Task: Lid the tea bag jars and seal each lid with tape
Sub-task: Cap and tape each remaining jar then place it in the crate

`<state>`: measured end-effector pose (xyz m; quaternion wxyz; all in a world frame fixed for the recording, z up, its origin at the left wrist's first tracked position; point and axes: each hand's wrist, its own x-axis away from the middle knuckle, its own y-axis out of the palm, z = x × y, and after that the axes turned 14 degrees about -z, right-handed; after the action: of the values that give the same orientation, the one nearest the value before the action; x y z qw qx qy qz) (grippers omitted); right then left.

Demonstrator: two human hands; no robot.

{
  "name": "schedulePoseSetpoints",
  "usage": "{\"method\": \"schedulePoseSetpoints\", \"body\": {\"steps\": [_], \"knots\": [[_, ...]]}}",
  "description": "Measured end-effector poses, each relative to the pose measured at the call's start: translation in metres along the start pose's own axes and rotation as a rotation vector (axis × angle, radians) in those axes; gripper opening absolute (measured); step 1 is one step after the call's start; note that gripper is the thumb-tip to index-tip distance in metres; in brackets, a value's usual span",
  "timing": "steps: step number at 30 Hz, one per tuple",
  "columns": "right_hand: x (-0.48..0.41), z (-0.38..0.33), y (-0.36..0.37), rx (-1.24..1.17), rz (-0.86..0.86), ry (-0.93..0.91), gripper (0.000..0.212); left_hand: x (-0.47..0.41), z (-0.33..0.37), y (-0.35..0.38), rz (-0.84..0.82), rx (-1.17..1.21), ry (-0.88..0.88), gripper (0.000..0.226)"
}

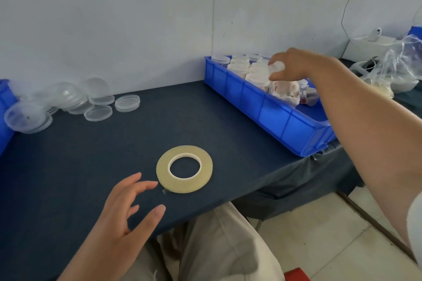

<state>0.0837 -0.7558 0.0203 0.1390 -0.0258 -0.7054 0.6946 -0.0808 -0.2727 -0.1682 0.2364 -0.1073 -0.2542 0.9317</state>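
1. From the head camera, a table under a dark blue cloth [91, 155] stands against a pale wall. A flat, yellowish roll of tape [162, 170] with a white core lies on its side on the cloth, near the front edge. A short loose end sticks out on its near side.
2. The left hand [123, 212] is low over the cloth just in front of the roll of tape, fingers spread and relaxed, holding nothing. Its index fingertip is just beside the roll's rim. I cannot tell whether it touches.
3. The right hand [290, 65] reaches across to a long blue plastic tray [262, 102] at the table's far right corner. Its fingers and thumb curl round the lidded top of a clear plastic jar [285, 90] holding white tea bags with red print. The jar stands inside the tray.
4. Further back in the tray, more lidded clear jars [239, 66] stand packed together in rows.
5. At the far left of the table, loose round clear plastic lids [68, 100] lie heaped, some flat and some overlapping, next to a blue bin [4, 107] at the picture's edge.
6. Beyond the tray, a crumpled clear plastic bag [397, 64] sits on another surface.
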Motion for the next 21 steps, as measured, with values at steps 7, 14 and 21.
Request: {"method": "schedulePoseSetpoints", "body": {"steps": [7,14,21], "knots": [[-0.035,0.016,0.072,-0.153,0.001,0.015,0.063,0.0,-0.009,-0.001,-0.058,-0.003,-0.023,0.047],[-0.058,0.03,0.08,-0.251,-0.115,0.07,0.069,-0.005,-0.008,0.008,0.037,0.06,-0.013,0.04],[-0.051,0.023,0.078,-0.218,0.041,0.119,0.087,-0.004,-0.003,0.004,0.082,0.069,0.025,0.034]]}}
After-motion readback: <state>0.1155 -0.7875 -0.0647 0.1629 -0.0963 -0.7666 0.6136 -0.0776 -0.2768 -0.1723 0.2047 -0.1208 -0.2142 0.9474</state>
